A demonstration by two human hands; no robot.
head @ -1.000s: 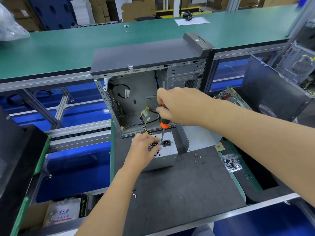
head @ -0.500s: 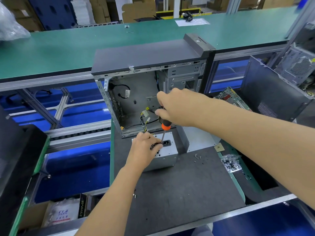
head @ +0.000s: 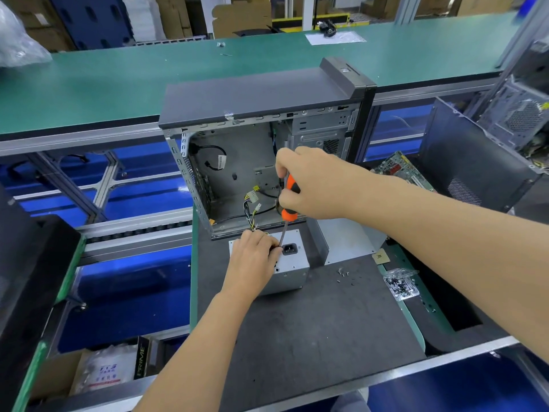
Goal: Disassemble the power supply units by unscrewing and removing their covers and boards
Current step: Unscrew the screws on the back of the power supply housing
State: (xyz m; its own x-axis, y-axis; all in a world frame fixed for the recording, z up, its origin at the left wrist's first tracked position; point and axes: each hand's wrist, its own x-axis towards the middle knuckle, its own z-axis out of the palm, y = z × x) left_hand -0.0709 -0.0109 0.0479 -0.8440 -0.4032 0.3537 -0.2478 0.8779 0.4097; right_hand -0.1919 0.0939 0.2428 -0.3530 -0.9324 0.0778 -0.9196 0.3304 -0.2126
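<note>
A silver power supply unit [head: 292, 270] stands on the dark work mat [head: 320, 325], just in front of an opened computer case [head: 237, 173]. Its yellow and black cables [head: 251, 208] run back into the case. My left hand [head: 252, 258] rests on top of the unit, fingers curled at the screwdriver's tip beside the black power socket [head: 289, 249]. My right hand [head: 309, 185] grips the orange and black screwdriver [head: 287, 203] upright, its shaft pointing down onto the unit's top face. The tip itself is hidden by my left fingers.
Loose screws [head: 344, 275] lie on the mat right of the unit, next to a clear bag of screws [head: 401, 283]. A circuit board [head: 401, 171] and a dark side panel [head: 475, 162] sit at right. A green bench [head: 148, 75] runs behind the case.
My right hand has shifted slightly around the screwdriver handle, as in turning it. My left hand and the unit stay in place.
</note>
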